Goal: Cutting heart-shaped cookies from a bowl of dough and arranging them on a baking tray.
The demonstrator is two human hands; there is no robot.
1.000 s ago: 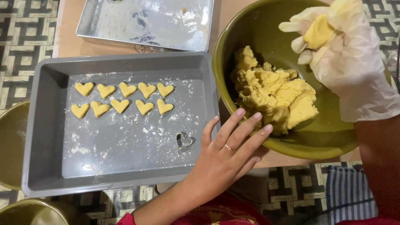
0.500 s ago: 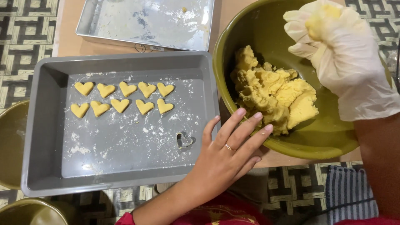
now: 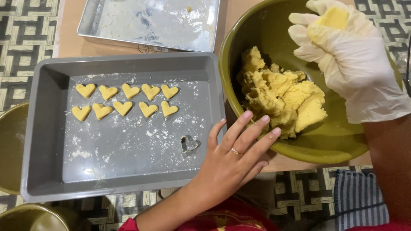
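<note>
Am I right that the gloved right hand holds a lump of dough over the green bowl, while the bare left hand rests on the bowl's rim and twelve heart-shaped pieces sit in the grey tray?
Not quite: the head view shows ten heart-shaped pieces in the grey tray, five per row. The rest holds: gloved right hand, lump of dough, green bowl, bare left hand on the rim.

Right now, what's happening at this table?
The gloved right hand squeezes a lump of yellow dough above the green bowl, which holds a big dough mass. The bare left hand rests against the bowl's rim. Beside it, the grey tray carries ten heart-shaped dough pieces and a heart cutter.
</note>
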